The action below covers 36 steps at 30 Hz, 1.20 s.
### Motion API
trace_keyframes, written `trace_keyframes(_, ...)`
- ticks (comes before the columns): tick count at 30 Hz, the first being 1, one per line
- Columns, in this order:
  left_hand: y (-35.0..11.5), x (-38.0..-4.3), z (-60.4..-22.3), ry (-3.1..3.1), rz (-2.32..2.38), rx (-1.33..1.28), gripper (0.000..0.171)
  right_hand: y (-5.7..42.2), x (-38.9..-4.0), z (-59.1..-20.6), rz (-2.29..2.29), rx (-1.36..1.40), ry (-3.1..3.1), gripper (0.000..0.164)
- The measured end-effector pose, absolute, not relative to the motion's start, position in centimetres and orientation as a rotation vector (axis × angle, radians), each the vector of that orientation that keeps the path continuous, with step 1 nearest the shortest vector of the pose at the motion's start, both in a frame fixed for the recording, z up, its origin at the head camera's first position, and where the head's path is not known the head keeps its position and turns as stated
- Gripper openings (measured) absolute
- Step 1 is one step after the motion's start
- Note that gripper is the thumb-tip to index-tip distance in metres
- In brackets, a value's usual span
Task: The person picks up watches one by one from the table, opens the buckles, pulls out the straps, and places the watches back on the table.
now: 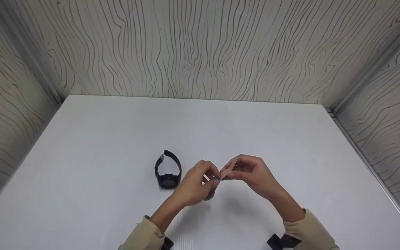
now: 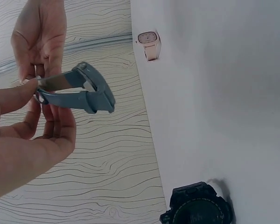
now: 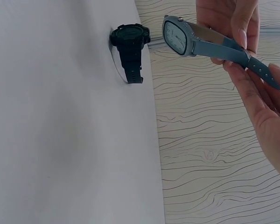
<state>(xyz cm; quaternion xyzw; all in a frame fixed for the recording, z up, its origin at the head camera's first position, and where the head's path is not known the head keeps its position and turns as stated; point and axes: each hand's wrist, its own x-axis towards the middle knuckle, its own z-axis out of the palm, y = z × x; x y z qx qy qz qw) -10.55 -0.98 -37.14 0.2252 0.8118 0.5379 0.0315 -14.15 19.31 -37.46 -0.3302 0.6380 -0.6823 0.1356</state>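
Observation:
Between the two hands is a blue-grey wristwatch (image 3: 176, 38) with a rounded-square pale dial, held above the table. Its strap forms a loop through the buckle (image 3: 247, 58), and the lining looks brown. My left hand (image 1: 193, 184) pinches the strap near the buckle, the watch case hanging below it in the head view. With thumb and fingers, my right hand (image 1: 255, 173) holds the strap's free end (image 3: 262, 72), where a row of holes shows. Fingers partly cover the buckle in each view.
Left of the hands a black wristwatch (image 1: 168, 181) stands on the white table (image 1: 116, 132), its strap curving away. A pink wristwatch (image 2: 148, 43) also sits on the table in the left wrist view. Wood-patterned panels (image 1: 186, 48) enclose the back and sides.

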Motion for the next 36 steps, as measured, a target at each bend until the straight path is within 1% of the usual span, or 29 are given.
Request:
trace_keyframes(8,-1.1,-10.6,-37.4,2.385,1.854,0.502,0.007,19.3,-14.0,-37.1,-1.98,-0.915,1.856,0.008)
trace_keyframes(11,-1.2,-10.5,-37.5,2.352,1.932,0.483,0.007,19.3,-14.0,-37.0,-1.968,-0.913,1.876,0.009)
trace_keyframes(18,-1.5,-10.6,-37.9,2.411,1.827,0.487,0.023,19.3,-14.0,-36.9,-1.977,-0.88,1.894,0.006)
trace_keyframes(25,-1.6,-10.7,-38.1,2.44,1.79,0.458,0.014,19.4,-14.3,-37.1,-1.94,-0.887,1.904,0.006)
trace_keyframes(32,-1.7,-10.8,-38.1,2.478,1.794,0.428,0.013,19.0,-14.5,-37.5,-1.889,-0.906,1.804,0.009)
trace_keyframes(36,-1.7,-10.9,-38.1,2.466,1.795,0.4,0.014,19.0,-14.5,-37.5,-1.877,-0.909,1.827,0.016)
